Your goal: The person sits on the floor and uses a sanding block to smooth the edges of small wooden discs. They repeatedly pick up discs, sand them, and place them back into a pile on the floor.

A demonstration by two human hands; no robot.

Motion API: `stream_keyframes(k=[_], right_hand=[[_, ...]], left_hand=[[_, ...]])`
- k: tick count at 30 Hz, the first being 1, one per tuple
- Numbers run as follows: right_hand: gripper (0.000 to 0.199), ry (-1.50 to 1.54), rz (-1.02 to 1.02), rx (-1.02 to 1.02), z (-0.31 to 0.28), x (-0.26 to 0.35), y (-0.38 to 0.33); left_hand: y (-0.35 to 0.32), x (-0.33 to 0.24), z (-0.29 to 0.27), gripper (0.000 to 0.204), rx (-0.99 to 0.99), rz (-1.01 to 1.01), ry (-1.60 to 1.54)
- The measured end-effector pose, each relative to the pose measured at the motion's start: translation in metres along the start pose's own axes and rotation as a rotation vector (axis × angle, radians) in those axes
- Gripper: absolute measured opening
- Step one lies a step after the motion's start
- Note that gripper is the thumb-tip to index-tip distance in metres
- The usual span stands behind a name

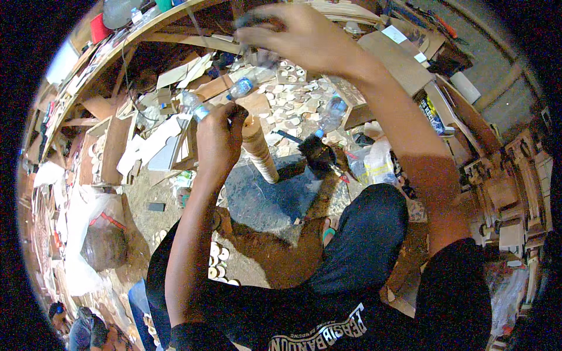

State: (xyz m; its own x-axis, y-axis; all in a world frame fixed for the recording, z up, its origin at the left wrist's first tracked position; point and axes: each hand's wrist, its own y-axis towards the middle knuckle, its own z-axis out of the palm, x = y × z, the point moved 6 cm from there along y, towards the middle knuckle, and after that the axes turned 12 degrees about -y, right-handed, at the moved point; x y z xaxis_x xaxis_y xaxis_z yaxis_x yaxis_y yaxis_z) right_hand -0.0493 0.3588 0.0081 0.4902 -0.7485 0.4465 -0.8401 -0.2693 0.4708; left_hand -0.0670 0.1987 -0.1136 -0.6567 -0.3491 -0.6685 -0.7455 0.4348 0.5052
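Note:
My left hand (218,139) is closed, thumb and fingers pressed together beside the top of a tall stack of round wooden discs (259,151). What sits between its fingertips, if anything, is hidden. The stack leans slightly, its lower end over a dark flat slab (246,190) on the floor. Higher up and farther away, my right hand (281,35) is raised with the arm stretched across from the right. Motion smears its fingers, so its grip is unclear. A thin strand (202,38) hangs near the right hand; whether either hand touches it I cannot tell.
Loose wooden cut-outs (293,102) cover the floor beyond the stack. Plastic bottles lie near my left hand (196,106), behind it (240,88) and farther right (332,114). A black bristly object (316,153) rests beside the slab. A wooden bench (158,26) curves along the far left.

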Motion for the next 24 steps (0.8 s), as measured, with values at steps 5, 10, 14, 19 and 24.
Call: stream_keyframes(k=[5, 10, 14, 19, 24], right_hand=[[0.052, -0.199, 0.63, 0.064, 0.079, -0.143, -0.177], [0.045, 0.032, 1.247, 0.109, 0.184, -0.213, -0.367], [0.018, 1.146, 1.303, -0.474, 0.233, -0.225, -0.403], [0.008, 1.412, 1.043, -0.858, 0.238, -0.233, -0.387], [0.022, 1.061, 1.021, -0.824, 0.238, -0.254, -0.332]], left_hand=[[-0.001, 0.016, 0.007, 0.015, -0.069, 0.116, -0.032], [-0.005, 0.038, 0.015, 0.012, -0.063, -0.153, -0.276], [-0.008, 0.036, 0.004, 0.014, -0.142, -0.167, -0.292], [-0.014, 0.035, -0.007, 0.017, -0.202, -0.13, -0.261], [-0.018, 0.038, 0.002, 0.016, -0.16, -0.19, -0.233]])
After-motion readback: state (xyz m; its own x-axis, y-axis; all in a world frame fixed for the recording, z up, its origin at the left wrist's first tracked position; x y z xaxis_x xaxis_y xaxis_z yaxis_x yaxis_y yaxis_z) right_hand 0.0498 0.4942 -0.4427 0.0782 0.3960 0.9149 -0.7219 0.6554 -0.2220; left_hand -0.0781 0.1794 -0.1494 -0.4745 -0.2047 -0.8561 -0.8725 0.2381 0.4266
